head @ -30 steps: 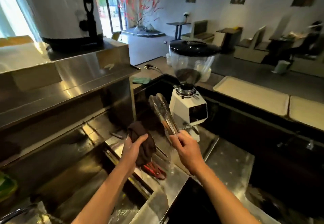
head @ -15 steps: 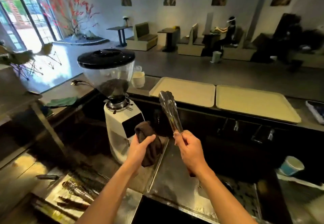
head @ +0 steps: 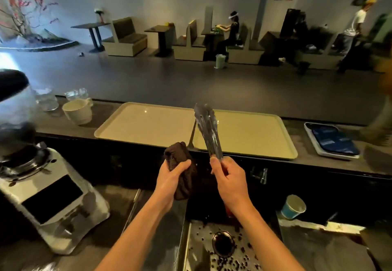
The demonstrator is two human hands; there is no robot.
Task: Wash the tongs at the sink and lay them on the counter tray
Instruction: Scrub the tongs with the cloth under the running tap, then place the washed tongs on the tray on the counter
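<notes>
My right hand grips the handle end of the metal tongs, which point up and away with their tips closed over the right beige tray on the counter. My left hand holds a dark brown cloth bunched beside the tongs, a little apart from them. A second beige tray lies to the left of the first. Below my hands is the steel sink, its bottom strewn with dark bits around the drain.
A white coffee grinder stands at the left. A cream cup and glasses sit on the counter's left end, a blue-and-white tray at its right. A blue paper cup rests right of the sink. People sit and walk beyond the counter.
My view has swung right from the steel shelf and grinder to the counter trays and the sink. Both hands kept their holds, and the tongs now hang over the right tray.
</notes>
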